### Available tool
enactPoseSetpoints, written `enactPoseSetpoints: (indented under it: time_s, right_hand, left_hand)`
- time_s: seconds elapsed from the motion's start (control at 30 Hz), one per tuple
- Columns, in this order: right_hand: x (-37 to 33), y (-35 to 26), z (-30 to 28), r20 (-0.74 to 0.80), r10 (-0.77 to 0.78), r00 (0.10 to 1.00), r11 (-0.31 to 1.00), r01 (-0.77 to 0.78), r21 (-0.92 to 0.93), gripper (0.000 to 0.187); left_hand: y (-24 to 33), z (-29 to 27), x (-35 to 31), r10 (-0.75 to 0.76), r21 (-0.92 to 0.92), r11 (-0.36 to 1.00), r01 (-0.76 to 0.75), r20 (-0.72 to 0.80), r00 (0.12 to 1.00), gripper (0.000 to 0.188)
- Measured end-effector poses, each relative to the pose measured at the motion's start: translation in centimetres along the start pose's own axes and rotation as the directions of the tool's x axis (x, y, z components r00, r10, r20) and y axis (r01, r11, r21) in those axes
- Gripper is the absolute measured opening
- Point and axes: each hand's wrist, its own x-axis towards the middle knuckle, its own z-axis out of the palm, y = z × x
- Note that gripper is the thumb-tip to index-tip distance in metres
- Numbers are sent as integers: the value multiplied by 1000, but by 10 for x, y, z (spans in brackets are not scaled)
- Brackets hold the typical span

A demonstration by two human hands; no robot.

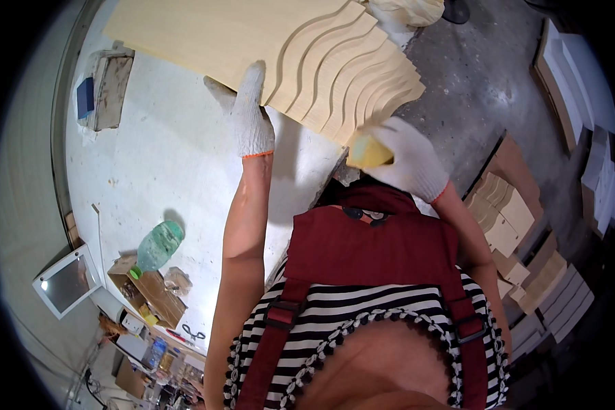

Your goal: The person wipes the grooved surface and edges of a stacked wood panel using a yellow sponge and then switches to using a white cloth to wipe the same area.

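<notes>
A pale yellow board with stepped, wavy ridges [335, 68] reaches over the white table [184, 164] toward me. My left hand [254, 126], in a white knit glove with an orange cuff, grips its near edge. The thumb lies on top and the fingers are partly hidden underneath. Close to the board's right corner, my right hand [417, 158], gloved too, is closed around a yellow sanding pad or sponge [369, 152]. That hand is slightly blurred, and whether the pad touches the board's edge I cannot tell.
At the table's left stand a worn block [111, 92] with a blue piece, a green plastic bottle [160, 246], a cardboard box [140, 290] and scissors [194, 332]. A white-framed mirror or screen [67, 281] leans nearby. Wavy panels [500, 212] lie stacked on the right.
</notes>
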Motion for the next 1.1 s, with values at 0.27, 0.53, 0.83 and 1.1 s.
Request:
enactPoseSetpoints:
  time_s: [0.27, 0.53, 0.83, 1.1]
  right_hand:
    - [15, -4, 9, -87, -10, 996, 1000, 12, 21, 48]
    - [23, -17, 2, -266, 10, 964, 1000, -10, 1, 44]
    - [-1, -40, 40, -11, -65, 998, 991, 63, -122, 48]
    - [21, -27, 27, -277, -50, 959, 998, 38, -47, 47]
  left_hand:
    - [-5, 2, 1, 7, -10, 1000, -7, -10, 1000, 90]
    - [-7, 0, -1, 5, 60, 998, 0, -86, 996, 74]
    - [-14, -10, 5, -12, -37, 999, 13, 6, 1000, 120]
    - [-3, -1, -1, -29, -71, 997, 30, 8, 1000, 121]
